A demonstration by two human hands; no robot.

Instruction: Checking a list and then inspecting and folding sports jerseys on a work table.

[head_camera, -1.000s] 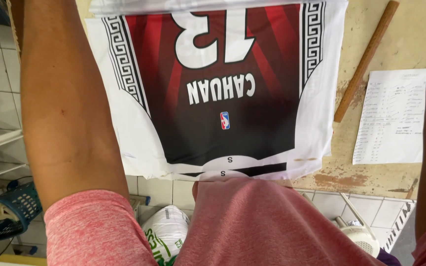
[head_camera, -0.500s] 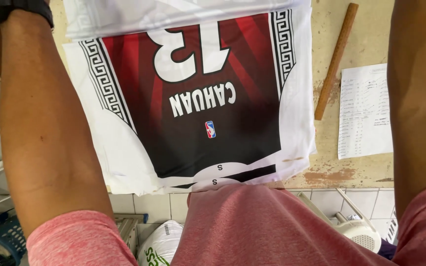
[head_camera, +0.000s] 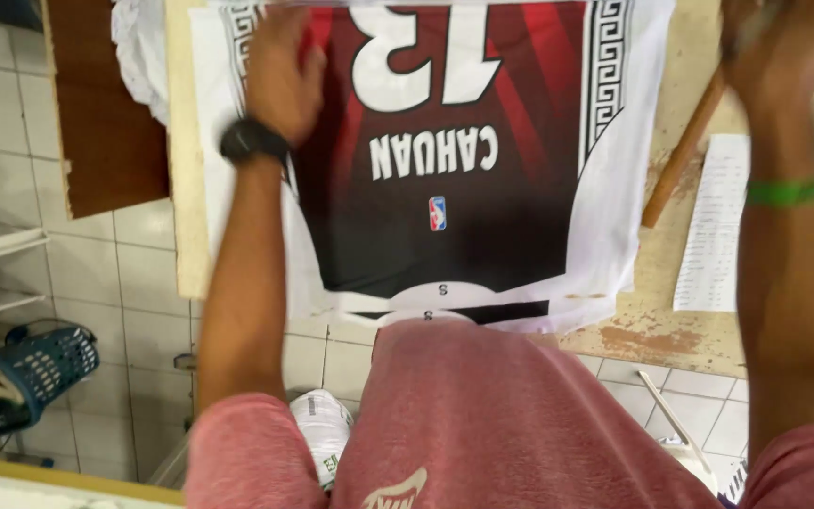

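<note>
i'm looking straight down at the jersey print sheet (head_camera: 445, 170), a white sheet with a red-to-black jersey back design and a greek-key border, lying flat on the wooden table (head_camera: 690, 330). its near edge hangs just over the table edge, right against my pink shirt (head_camera: 520, 424). my left hand (head_camera: 280, 75) is at eleven o'clock, palm down on the sheet's left side, fingers spread loose and flat, pressing and not gripping. a black watch (head_camera: 253, 141) sits on that wrist. my right hand (head_camera: 779, 52) is up at one o'clock, off the sheet and above the table; it's blurred, the fingers look curled together, and i cannot tell whether they hold anything. a green wristband (head_camera: 789, 193) rings that wrist. just right of the sheet, a wooden stick (head_camera: 680, 165) lies slanted on the table, and a paper list (head_camera: 727, 226) rests near it at three o'clock. off the table at nine o'clock, a brown board (head_camera: 105, 104) juts over the white tiled floor (head_camera: 143, 273). a blue basket (head_camera: 35, 372) sits at eight o'clock, well apart from everything on the table.
</note>
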